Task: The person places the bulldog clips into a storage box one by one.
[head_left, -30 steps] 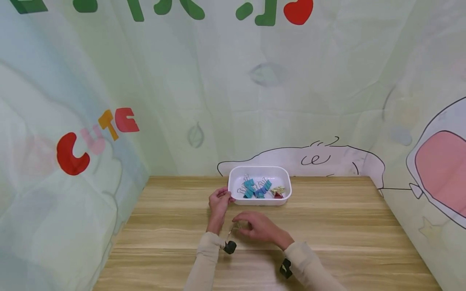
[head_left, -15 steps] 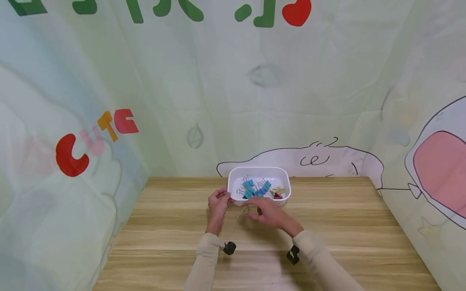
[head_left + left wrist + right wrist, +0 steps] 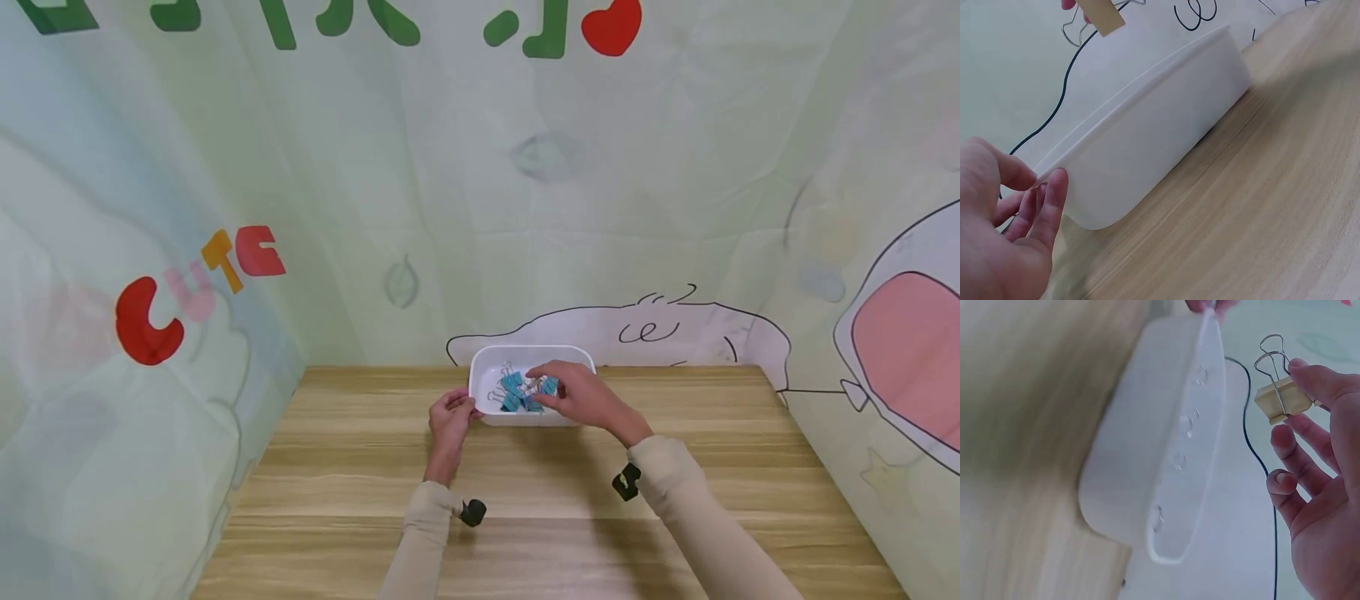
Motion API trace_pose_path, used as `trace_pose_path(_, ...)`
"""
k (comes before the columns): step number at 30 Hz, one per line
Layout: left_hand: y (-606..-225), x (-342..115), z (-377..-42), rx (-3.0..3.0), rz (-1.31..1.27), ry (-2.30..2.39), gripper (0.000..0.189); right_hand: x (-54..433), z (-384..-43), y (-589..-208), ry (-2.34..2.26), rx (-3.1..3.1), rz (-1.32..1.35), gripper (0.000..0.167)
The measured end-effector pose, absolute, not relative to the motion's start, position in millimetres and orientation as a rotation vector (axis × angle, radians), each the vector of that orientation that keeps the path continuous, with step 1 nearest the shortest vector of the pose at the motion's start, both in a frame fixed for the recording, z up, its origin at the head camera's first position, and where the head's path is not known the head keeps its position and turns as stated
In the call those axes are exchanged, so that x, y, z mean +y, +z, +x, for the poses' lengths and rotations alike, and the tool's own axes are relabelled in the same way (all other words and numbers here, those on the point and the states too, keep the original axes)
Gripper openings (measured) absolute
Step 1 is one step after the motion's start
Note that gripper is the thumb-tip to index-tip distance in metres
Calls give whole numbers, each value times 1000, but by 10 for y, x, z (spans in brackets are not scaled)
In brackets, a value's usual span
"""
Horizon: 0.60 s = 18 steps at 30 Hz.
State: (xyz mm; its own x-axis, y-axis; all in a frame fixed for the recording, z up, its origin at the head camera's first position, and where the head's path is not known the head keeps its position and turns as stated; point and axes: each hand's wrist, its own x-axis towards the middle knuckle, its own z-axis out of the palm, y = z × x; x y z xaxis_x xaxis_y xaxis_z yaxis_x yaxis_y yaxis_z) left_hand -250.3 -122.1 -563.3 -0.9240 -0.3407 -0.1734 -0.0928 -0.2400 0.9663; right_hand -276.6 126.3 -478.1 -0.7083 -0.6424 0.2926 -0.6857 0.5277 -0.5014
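Note:
A white plastic tray (image 3: 525,420) stands at the far edge of the wooden table, holding several teal and blue binder clips (image 3: 512,383) with wire handles. With thumb and fingertips, my left hand (image 3: 450,422) pinches the tray's near left corner, as the left wrist view also shows. Over the tray's right part, my right hand (image 3: 581,397) holds a yellow binder clip (image 3: 1284,400) between thumb and index finger. In the right wrist view its wire handles stick up, and the other fingers are loosely bent below. The right hand hides the tray's right end in the head view.
Behind the tray and at both sides hangs a printed cloth backdrop (image 3: 420,183). Bare wood-grain tabletop (image 3: 360,467) lies in front of the tray. A small black camera (image 3: 472,512) is on the left wrist, another (image 3: 626,482) on the right.
My right hand has moved forward and to the right, carrying the yellow binder clip from above the table to over the tray. My left hand stays at the tray's corner.

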Motion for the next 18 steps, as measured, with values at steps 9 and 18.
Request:
trace_pose_path(9, -5620, -1239, -2497, -1831, 547, -2289, 30, 1405, -2928, -4606, 919, -2704, 1068, 40)
trace_pose_path(18, -5640, -1222, -2512, -1807, 533, -2305, 32, 1504, -3032, -4537, 914, -2733, 980, 39)
